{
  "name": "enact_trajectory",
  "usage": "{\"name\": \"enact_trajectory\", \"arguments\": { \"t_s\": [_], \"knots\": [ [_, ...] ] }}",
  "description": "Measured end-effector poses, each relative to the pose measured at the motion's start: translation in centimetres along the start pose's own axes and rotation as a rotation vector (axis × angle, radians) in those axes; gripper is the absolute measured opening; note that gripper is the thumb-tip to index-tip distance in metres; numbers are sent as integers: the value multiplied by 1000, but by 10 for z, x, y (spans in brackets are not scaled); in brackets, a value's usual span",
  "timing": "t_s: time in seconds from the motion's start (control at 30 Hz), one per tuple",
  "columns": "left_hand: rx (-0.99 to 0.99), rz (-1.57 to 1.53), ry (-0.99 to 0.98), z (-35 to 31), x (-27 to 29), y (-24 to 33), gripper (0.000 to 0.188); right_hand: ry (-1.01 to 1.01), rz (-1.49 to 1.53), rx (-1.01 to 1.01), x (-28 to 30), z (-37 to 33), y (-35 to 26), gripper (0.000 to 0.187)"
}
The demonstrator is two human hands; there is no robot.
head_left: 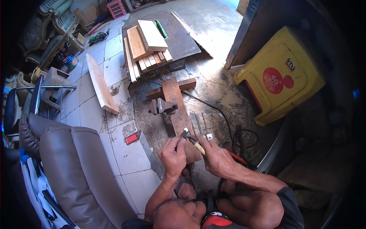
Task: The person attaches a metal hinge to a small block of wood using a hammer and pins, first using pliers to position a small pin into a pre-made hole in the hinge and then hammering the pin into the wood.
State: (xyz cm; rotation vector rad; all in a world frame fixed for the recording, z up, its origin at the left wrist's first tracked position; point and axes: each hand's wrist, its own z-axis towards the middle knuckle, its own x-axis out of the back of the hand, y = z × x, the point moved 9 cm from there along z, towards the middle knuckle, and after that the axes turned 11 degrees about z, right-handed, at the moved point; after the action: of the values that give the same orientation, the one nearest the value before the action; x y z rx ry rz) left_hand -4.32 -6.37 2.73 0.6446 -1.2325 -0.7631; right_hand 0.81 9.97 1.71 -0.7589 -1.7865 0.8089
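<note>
My right hand (217, 160) is closed round the pale handle of a small hammer (198, 147), whose dark metal head lies over a worn wooden beam (179, 110). Close beside the head, my left hand (173, 152) is closed in a pinch. What its fingertips hold is too small to make out. A small whitish piece (186, 129) shows just beyond the hammer head. Farther along the beam sits a metal vise (163, 106). To the right of the beam, two thin metal rods (200, 121) and a small white square piece (209, 136) lie on the floor.
Stacked wooden boards (152, 36) rest on a dark low table (181, 42) ahead. A loose plank (101, 84) and a red-and-grey block (132, 137) lie left. A yellow plastic stool (282, 76) stands right; a black cable (213, 107) crosses the floor. A brown padded seat (76, 164) is near left.
</note>
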Motion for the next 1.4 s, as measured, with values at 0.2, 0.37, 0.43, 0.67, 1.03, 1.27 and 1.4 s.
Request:
{"name": "enact_trajectory", "arguments": {
  "t_s": [0.2,0.37,0.43,0.67,1.03,1.27,1.4],
  "knots": [
    [127,-137,-54,-3,-14,-21,15,34,100,141,6,-2,-1,85],
    [429,-472,-215,-14,-29,-46,18,-29,80,107,2,-5,6,84],
    [437,-559,-269,-14,-34,-46,21,-32,74,143,4,-5,7,83],
    [543,-796,-374,-19,-37,-50,22,-37,14,112,10,-3,13,77],
    [444,-1141,-352,-27,-40,-58,19,-160,-79,-206,-2,-24,90,73],
    [443,-977,-316,-24,-59,-72,18,-128,-116,-246,8,-14,78,74],
    [450,-687,-260,-19,-73,-96,18,-74,-36,-221,12,-15,82,71]
  ]
}}
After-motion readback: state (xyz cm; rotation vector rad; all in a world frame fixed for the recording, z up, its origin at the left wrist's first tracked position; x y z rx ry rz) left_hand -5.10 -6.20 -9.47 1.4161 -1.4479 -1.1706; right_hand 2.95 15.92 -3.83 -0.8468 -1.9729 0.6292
